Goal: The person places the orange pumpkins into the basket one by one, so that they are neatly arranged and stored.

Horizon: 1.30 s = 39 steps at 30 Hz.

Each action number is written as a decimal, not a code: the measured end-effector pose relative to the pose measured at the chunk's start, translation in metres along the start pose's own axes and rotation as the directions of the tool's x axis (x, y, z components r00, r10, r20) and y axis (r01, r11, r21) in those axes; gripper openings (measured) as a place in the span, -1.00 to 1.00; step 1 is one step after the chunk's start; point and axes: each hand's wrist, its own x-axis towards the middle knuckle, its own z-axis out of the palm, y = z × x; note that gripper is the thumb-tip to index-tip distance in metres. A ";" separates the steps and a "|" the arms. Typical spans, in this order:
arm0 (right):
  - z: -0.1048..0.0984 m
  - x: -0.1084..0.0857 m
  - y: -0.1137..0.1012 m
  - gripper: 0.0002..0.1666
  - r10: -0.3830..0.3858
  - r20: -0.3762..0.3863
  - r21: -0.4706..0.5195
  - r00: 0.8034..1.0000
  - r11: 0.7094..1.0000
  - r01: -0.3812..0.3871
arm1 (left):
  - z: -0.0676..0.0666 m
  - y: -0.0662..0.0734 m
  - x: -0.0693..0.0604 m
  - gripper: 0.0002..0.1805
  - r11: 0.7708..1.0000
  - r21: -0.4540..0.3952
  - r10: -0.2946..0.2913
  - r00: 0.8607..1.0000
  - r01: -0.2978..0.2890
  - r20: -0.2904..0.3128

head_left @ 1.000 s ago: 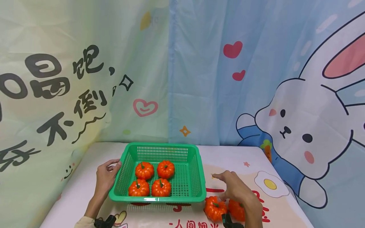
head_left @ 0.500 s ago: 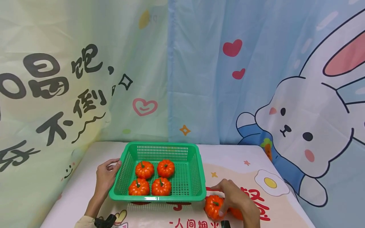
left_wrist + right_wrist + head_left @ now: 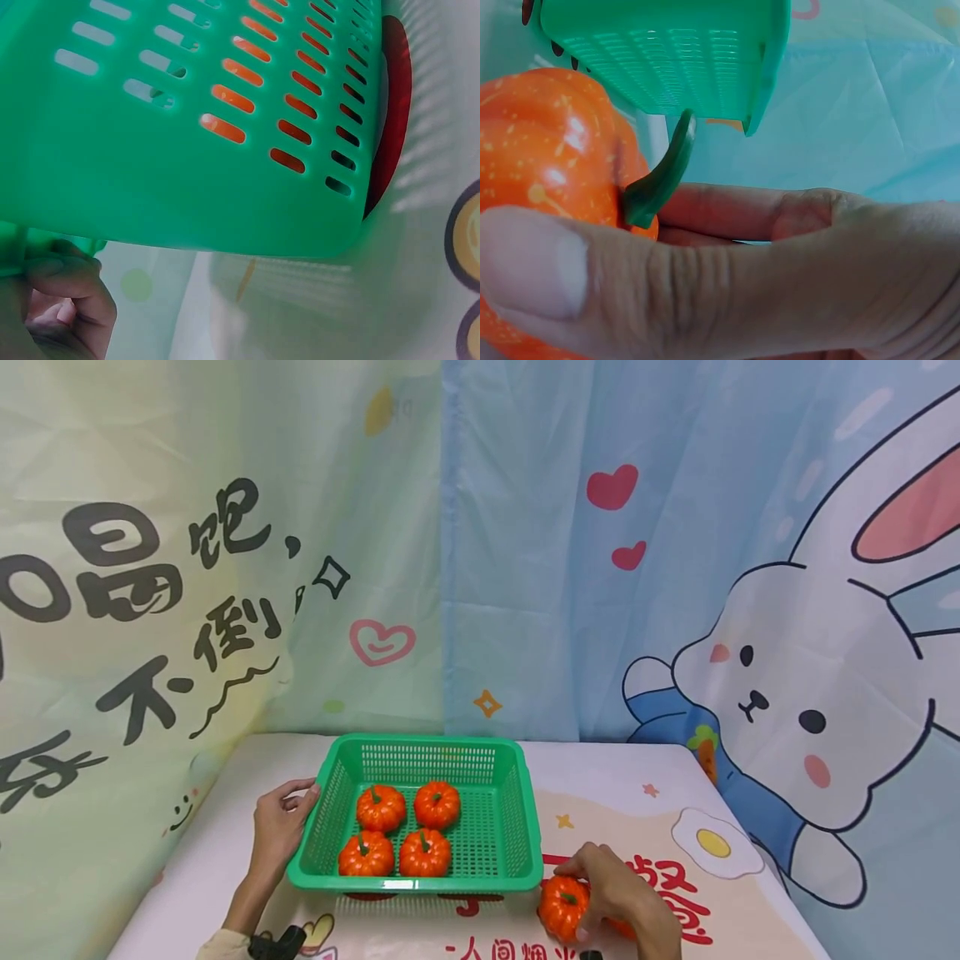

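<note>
A green perforated plastic basket [image 3: 412, 884] stands on the table, with several small orange pumpkins [image 3: 425, 854] sitting upright in its left part. My left hand [image 3: 279, 827] pinches the basket's left rim; curled fingers [image 3: 75, 281] show under that rim in the left wrist view. To the right of the basket, my right hand [image 3: 617, 889] holds an orange pumpkin [image 3: 558, 907] between thumb and fingers. Its curved green stem [image 3: 660, 176] points up in the right wrist view. Another pumpkin [image 3: 622, 928] lies mostly hidden beneath the right hand.
The table [image 3: 592, 768] has a printed cover with a fried egg [image 3: 712, 843] and red lettering on the right. Behind it hangs a printed curtain [image 3: 510, 568] with a rabbit. A small dark device [image 3: 277, 943] sits by the left wrist.
My right hand has come down and toward me onto the nearer-left loose pumpkin, and its thumb and fingers have closed around it. The left hand and basket have stayed put.
</note>
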 end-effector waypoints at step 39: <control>-0.014 -0.011 -0.003 -0.20 -0.123 0.031 0.051 0.992 0.991 0.121 | -0.001 0.000 0.000 -0.64 1.000 -0.010 0.008 1.000 -0.008 0.008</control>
